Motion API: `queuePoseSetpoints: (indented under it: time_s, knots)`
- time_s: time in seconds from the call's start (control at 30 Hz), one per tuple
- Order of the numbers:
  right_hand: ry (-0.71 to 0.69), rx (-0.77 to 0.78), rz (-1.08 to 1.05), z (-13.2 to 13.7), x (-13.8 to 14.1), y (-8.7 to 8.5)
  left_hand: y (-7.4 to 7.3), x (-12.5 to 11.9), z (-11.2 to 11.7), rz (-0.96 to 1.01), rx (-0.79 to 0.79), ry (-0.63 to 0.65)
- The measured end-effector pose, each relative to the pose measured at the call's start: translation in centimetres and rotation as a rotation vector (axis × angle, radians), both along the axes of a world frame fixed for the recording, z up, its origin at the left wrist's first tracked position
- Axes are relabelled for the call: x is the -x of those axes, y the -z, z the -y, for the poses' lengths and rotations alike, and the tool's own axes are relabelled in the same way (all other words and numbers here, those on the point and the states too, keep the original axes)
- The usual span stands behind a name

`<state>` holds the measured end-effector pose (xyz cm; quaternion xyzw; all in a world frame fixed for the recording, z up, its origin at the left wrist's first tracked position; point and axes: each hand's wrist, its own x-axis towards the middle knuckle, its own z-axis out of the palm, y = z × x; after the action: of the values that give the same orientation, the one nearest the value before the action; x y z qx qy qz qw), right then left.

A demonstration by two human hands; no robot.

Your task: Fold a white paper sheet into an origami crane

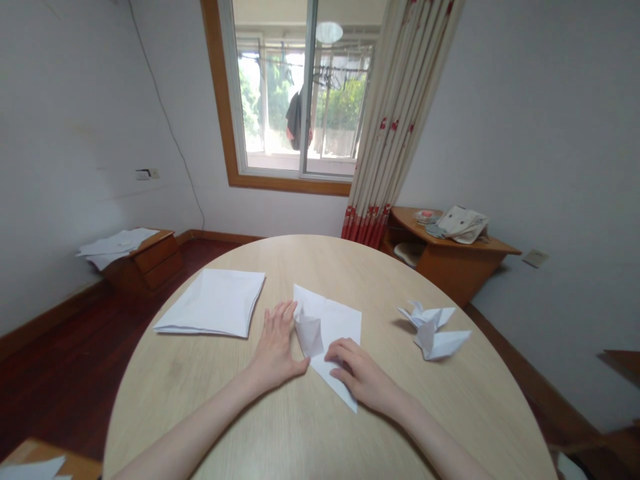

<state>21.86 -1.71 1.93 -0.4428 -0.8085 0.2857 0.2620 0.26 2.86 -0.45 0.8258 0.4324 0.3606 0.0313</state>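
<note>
A white sheet of paper [345, 323] lies partly folded on the round table [210, 413], with a small creased flap [311, 335] raised at its left side. My left hand [277, 343] is open along the sheet's left edge, its fingers stretched out against the flap and its thumb by the lower corner. On the sheet's lower part rests my right hand [363, 377], fingers curled and closed down on the paper, thumb tucked close to them. Folded white paper figures [440, 337] with pointed wings stand to the right of my right hand.
A flat stack of white paper [213, 303] lies on the table's left side. Beyond the table are a small wooden cabinet [157, 257] with papers on top, a corner desk [450, 257] holding a cloth bag [465, 225], a curtain [395, 127] and a window [275, 167].
</note>
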Motion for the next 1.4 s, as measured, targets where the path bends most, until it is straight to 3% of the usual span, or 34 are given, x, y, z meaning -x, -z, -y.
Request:
queuePoseSetpoints:
  time_s: [0.2, 0.33, 0.7, 0.9, 1.17, 1.4]
  knots:
    - [0.06, -0.013, 0.029, -0.5, -0.5, 1.7, -0.4, 0.0, 0.5, 0.009, -0.062, 0.11]
    - [0.01, -0.026, 0.069, -0.6, -0.5, 2.0, -0.5, 0.1, 1.1, -0.068, -0.144, 0.204]
    - [-0.041, -0.076, 0.069, -0.4, -0.2, 1.4, -1.8, -0.1, 2.5, -0.31, -0.3, 0.254]
    - [-0.011, -0.122, 0.119, -0.5, -0.2, 2.0, -2.2, -0.2, 2.7, -0.285, -0.341, 0.266]
    - [0.039, -0.189, 0.281, -0.6, -0.4, 1.8, -2.5, -0.6, 3.0, -0.329, -0.25, 0.245]
    - [0.076, -0.174, 0.349, -0.7, -0.3, 1.7, -2.3, -0.7, 2.9, -0.382, -0.009, 0.184]
